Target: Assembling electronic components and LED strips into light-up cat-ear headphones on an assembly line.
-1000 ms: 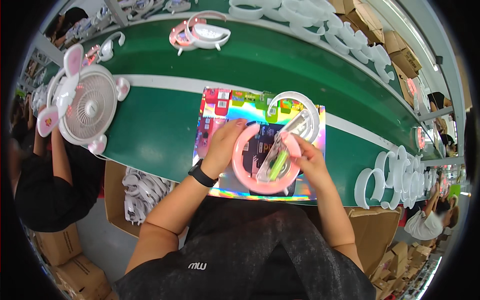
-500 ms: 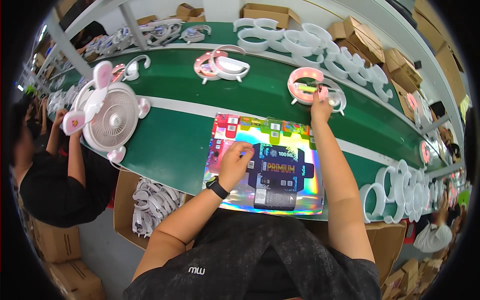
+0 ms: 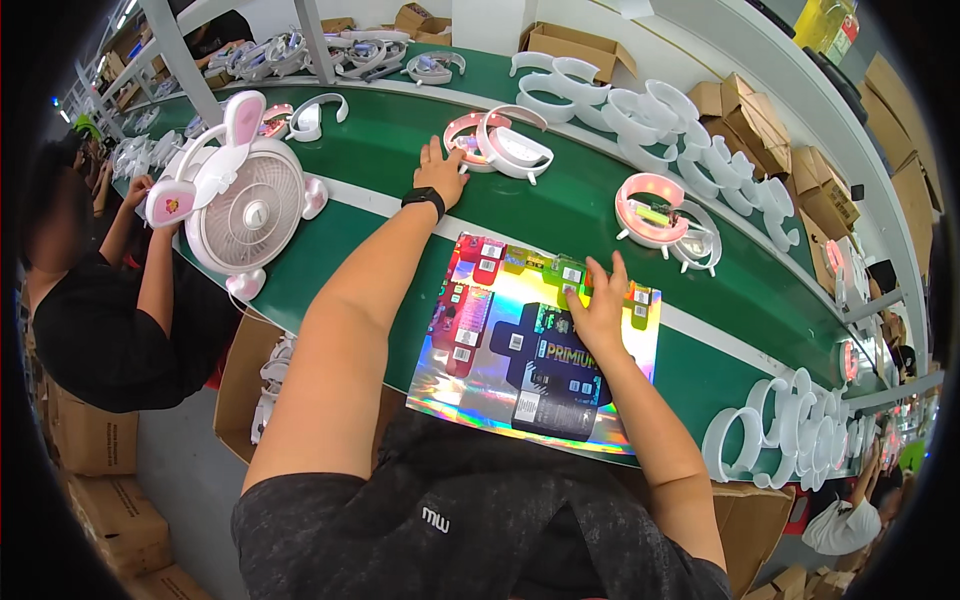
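Ring assembly (image 3: 509, 147), glossy pink and white, left fingers (image 3: 435, 153) apart beside it, right fingers (image 3: 619, 270) spread

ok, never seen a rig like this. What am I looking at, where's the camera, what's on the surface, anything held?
There's no robot: a person works bare-handed, and a wide fisheye camera on that person's head looks down, so straight edges bend. The left hand reaches to a pink-and-white ring unit; whether it touches is hard to tell. The right hand is open over a shiny printed sheet. Neither visibly holds anything. The green work surface also bears a second ring unit and, at the right, translucent white rings. A white fan with rabbit ears is at the left.
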A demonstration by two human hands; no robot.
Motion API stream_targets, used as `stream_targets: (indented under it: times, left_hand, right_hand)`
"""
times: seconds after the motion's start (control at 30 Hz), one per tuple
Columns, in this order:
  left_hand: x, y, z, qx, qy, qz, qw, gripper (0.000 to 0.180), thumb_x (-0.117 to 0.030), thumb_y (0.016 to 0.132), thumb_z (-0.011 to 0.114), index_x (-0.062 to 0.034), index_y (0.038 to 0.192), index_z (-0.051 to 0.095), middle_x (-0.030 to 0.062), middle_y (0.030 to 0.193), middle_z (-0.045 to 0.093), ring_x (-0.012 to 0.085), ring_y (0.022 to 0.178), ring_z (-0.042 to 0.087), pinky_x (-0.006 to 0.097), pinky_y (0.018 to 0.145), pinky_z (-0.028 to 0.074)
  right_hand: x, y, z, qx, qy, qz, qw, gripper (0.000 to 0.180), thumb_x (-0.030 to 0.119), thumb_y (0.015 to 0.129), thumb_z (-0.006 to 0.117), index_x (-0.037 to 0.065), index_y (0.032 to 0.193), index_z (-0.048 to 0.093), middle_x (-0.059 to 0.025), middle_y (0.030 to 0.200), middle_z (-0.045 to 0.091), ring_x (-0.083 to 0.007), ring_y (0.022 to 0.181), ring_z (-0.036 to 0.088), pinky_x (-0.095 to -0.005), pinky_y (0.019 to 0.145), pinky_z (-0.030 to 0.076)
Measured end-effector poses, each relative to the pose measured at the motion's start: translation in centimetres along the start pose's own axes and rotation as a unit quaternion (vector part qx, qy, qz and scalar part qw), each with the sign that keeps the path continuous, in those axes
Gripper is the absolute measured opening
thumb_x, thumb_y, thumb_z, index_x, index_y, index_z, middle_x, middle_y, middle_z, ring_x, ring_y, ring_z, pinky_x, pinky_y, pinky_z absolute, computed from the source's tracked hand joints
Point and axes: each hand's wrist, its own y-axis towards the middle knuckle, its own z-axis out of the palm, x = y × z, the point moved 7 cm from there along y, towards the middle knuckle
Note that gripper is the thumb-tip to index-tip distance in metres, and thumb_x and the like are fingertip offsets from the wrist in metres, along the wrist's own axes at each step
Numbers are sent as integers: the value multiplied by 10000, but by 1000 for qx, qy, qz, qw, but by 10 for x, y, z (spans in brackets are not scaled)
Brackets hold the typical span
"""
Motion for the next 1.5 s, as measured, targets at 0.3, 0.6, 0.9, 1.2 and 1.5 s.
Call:
stream_targets:
  times: [0.3,0.6,0.9,1.2,1.5]
  left_hand:
    - [-58,-15,-1,87,-76,116,986,282,-269,794,745,-48,912,616,172,1271,538,381,1067,598,443,868,513]
    - [-107,-125,-91,-20,-151,278,949,224,-182,757,726,-37,863,592,188,1324,560,363,998,626,429,869,506]
    - [-77,-271,-142,101,-235,300,919,242,-156,715,776,-52,825,587,154,1367,516,341,1170,557,453,956,460]
    - [-100,-286,-123,80,-224,270,933,417,-340,687,817,-105,988,649,149,1341,533,328,1300,480,665,1104,153]
    - [-159,-289,-79,156,-199,323,912,326,-240,820,688,-99,1107,624,116,1185,600,302,1166,560,542,1047,352]
  right_hand:
    - [17,59,13,57,-21,-90,994,520,156,782,707,56,1270,560,-198,1372,492,-387,1347,391,-478,1094,352]
    - [4,116,-3,1,-103,-55,993,449,244,788,735,76,1175,580,-161,1064,658,-354,975,631,-435,796,513]
    - [-63,-30,-108,-46,440,319,838,400,159,962,545,-23,1319,539,-77,984,691,-136,743,674,-272,659,568]
    - [18,-58,-142,-178,-143,7,974,270,82,893,663,2,1149,635,-121,1084,658,-220,970,638,-275,874,480]
    - [73,-115,-51,125,136,113,976,211,3,821,691,-11,1024,637,-117,1021,650,-203,724,665,-287,651,554]
